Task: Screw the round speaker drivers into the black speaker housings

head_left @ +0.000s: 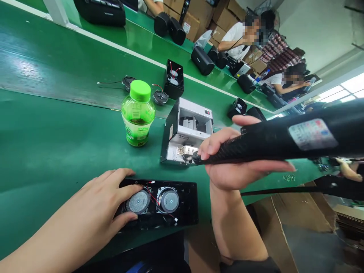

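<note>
In front of me lies a black speaker housing [187, 203], open side up, with two round speaker drivers [170, 201] seated in it and thin red and black wires with white plugs. My left hand [109, 199] grips its left end, with thumb and index finger at the left driver [138, 201]. My right hand [227, 167] is wrapped round a black electric screwdriver [273, 138], held nearly level. The screwdriver's tip end is in front of a grey screw feeder [187, 132]; whether it touches the feeder I cannot tell.
A green-capped drink bottle [138, 117] stands left of the feeder. Behind are two loose speaker drivers [160, 97] and another open housing [174, 79]. Co-workers [234, 40] sit across the green bench. A cardboard box [301, 216] is at lower right, and loose screws [289, 178] lie on the bench.
</note>
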